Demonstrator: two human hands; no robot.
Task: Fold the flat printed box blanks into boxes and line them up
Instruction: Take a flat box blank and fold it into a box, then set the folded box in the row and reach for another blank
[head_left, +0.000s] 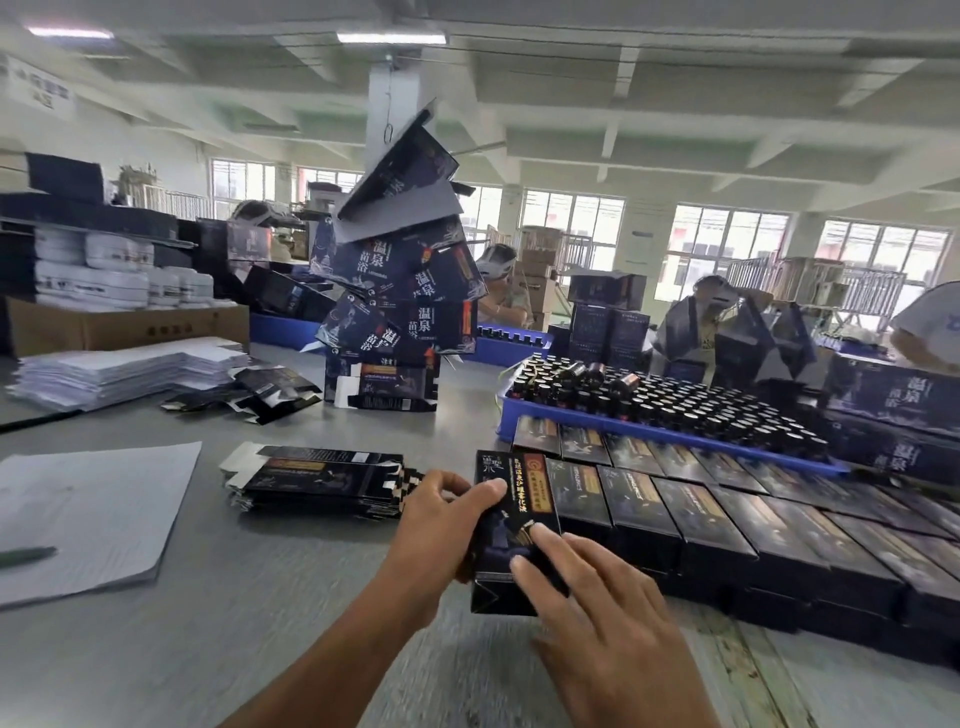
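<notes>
Black folded box (511, 525) with gold lettering and orange-brown label band under left hand (441, 519) and right hand (597, 613). Right of hands, row of boxes (727, 525), same black and gold print. Left of left hand, black flat blanks (317, 480), white undersides showing. Beyond right hand, blue tray (675, 441), dark bottles (649, 400).

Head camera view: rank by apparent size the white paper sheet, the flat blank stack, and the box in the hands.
1. White paper sheet, largest.
2. Flat blank stack.
3. Box, though nearer the camera, so unsure.
</notes>
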